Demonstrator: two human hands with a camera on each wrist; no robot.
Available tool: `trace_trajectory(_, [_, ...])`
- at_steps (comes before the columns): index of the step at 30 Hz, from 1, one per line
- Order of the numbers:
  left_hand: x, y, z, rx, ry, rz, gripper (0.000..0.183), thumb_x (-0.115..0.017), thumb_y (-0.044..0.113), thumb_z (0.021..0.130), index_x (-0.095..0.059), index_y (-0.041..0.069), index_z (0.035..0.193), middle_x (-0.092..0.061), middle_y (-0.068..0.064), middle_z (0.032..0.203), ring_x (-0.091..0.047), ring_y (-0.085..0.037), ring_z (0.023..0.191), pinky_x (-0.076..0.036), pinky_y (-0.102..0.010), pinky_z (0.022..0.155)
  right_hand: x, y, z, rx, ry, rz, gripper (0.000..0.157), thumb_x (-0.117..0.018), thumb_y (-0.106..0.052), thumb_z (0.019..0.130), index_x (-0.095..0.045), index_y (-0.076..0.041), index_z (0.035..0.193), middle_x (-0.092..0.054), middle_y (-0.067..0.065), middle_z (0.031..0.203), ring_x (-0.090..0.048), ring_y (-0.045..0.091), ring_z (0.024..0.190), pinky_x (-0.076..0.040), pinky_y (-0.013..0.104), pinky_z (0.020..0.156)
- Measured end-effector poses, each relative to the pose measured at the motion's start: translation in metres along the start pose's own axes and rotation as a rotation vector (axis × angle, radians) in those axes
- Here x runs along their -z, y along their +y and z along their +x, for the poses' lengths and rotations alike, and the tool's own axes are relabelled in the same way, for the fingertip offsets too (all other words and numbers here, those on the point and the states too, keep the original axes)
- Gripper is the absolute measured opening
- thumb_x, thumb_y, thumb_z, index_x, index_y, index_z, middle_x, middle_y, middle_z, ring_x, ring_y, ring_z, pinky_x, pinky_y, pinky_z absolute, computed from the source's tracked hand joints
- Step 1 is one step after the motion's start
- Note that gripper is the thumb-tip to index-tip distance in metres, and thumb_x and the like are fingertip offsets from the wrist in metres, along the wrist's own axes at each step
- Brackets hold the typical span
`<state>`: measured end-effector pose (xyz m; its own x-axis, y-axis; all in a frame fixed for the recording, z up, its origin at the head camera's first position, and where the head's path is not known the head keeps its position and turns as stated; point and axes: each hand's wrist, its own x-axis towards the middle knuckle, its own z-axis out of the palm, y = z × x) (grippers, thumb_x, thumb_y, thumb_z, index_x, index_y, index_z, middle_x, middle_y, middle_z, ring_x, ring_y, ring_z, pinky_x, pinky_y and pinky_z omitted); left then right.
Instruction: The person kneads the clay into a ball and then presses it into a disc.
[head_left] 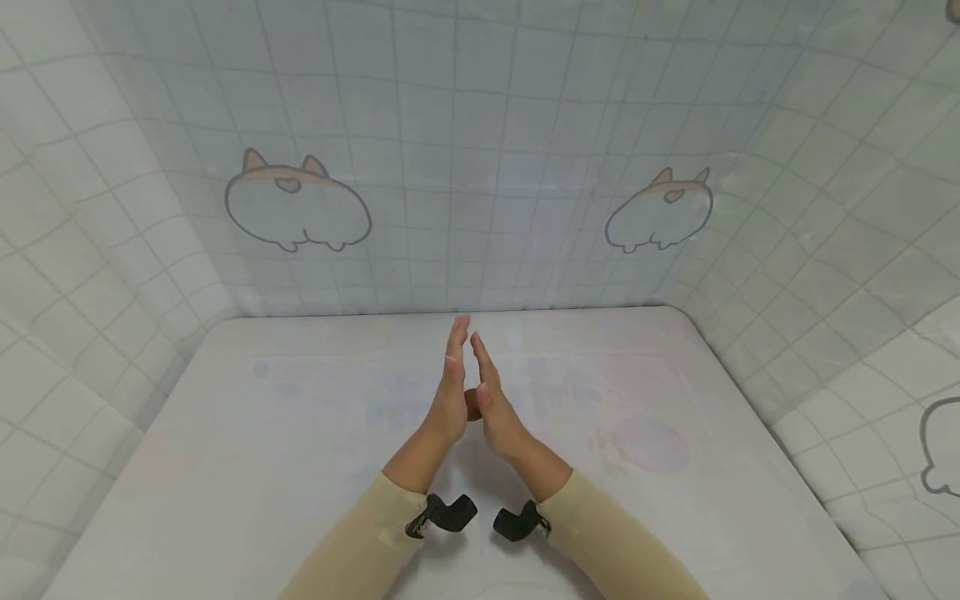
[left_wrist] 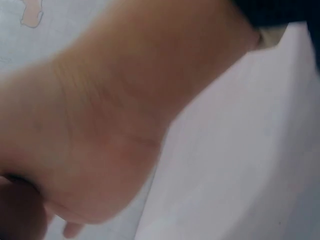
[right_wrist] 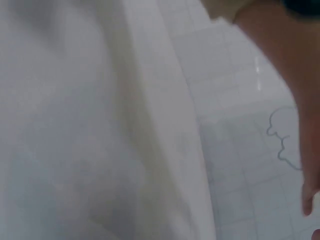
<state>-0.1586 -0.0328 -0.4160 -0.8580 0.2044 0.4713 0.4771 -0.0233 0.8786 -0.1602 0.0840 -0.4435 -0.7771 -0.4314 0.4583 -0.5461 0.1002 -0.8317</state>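
Observation:
In the head view a brown, rounded lump (head_left: 472, 406) sits between the two palms, partly hidden by them; its material cannot be told. My left hand (head_left: 450, 396) stands on edge with straight fingers, its palm against the lump. Facing it, my right hand (head_left: 501, 418) presses from the other side, fingers also straight and leaning toward the left ones. A narrow gap shows between the fingers of both hands. The left wrist view shows the brown lump (left_wrist: 20, 210) at the left palm. Only part of the right hand (right_wrist: 310, 150) appears at the right edge of its wrist view.
Under the hands lies a pale table surface (head_left: 300, 450) with faint coloured prints. White grid-patterned sheets with cartoon animals (head_left: 300, 204) hang at the back and both sides. A black wrist mount (head_left: 450, 512) sits on each sleeve (head_left: 360, 533).

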Motion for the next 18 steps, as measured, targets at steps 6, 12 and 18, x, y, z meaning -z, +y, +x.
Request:
trace_trajectory(6, [0.002, -0.006, 0.000, 0.052, 0.016, 0.043, 0.095, -0.005, 0.080, 0.092, -0.005, 0.017, 0.163, 0.004, -0.003, 0.168, 0.003, -0.027, 0.153, -0.002, -0.069, 0.113, -0.003, -0.011, -0.002, 0.117, 0.031, -0.004, 0.089, -0.006, -0.074, 0.097, 0.007, -0.013, 0.161, 0.004, 0.010, 0.167, 0.001, 0.027, 0.153, -0.006, 0.067, 0.115])
trace_trajectory(12, [0.001, -0.014, -0.004, 0.137, -0.037, 0.096, 0.084, -0.005, 0.076, 0.095, -0.005, 0.025, 0.162, 0.006, 0.000, 0.167, 0.001, -0.027, 0.153, -0.007, -0.067, 0.114, 0.002, -0.019, 0.000, 0.199, 0.088, -0.005, 0.093, -0.006, -0.074, 0.097, 0.006, -0.006, 0.160, 0.003, 0.018, 0.166, 0.000, 0.029, 0.153, -0.005, 0.062, 0.117])
trace_trajectory(18, [-0.003, -0.017, -0.010, 0.155, -0.132, 0.148, 0.085, -0.002, 0.075, 0.095, -0.002, 0.023, 0.163, 0.006, -0.004, 0.167, -0.003, -0.033, 0.152, -0.010, -0.071, 0.112, 0.009, -0.018, 0.006, 0.166, 0.154, -0.019, 0.092, -0.005, -0.075, 0.096, 0.005, -0.010, 0.161, -0.001, 0.013, 0.167, -0.002, 0.027, 0.153, -0.006, 0.063, 0.116])
